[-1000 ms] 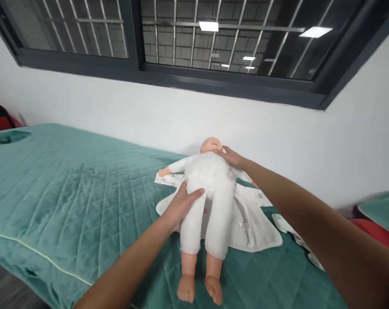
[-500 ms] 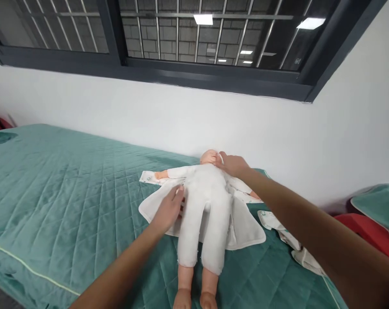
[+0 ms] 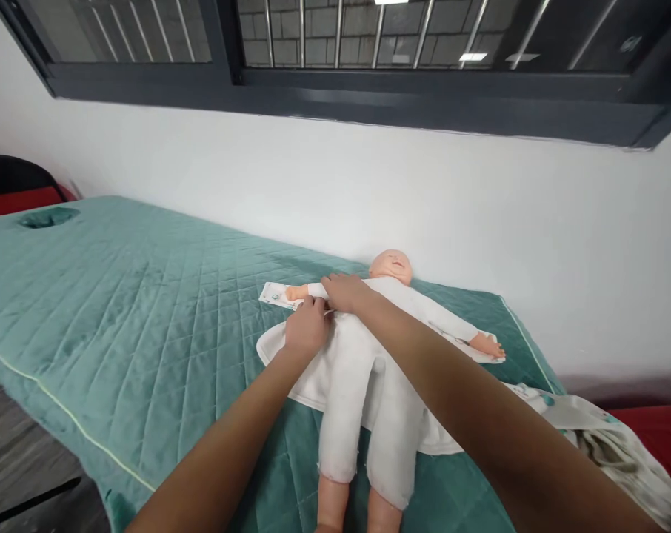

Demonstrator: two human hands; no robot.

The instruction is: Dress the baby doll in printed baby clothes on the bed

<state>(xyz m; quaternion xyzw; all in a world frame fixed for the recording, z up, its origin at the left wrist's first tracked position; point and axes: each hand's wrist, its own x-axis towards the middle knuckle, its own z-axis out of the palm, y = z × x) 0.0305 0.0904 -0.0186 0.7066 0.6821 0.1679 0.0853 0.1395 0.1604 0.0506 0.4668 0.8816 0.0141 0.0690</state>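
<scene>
A baby doll with a white cloth body lies face up, its head against the wall side and its feet toward me. Under it, spread out flat, is a white baby garment with a small print on its sleeve ends. My right hand reaches across the doll's chest, its fingers curled over the doll's upper arm on the left. Just below, my left hand has its fingers drawn together at the garment's edge beside the doll's side. The fingertips of both hands are partly hidden.
A green quilted cover lies under everything. Crumpled printed cloth lies at the right, by a red chair. Behind are a white wall and a dark window frame. Another black and red chair stands far left.
My right hand has moved from the doll's head to its arm on the left. My left hand has closed and risen slightly toward it. The doll's other arm now shows, and the view has shifted.
</scene>
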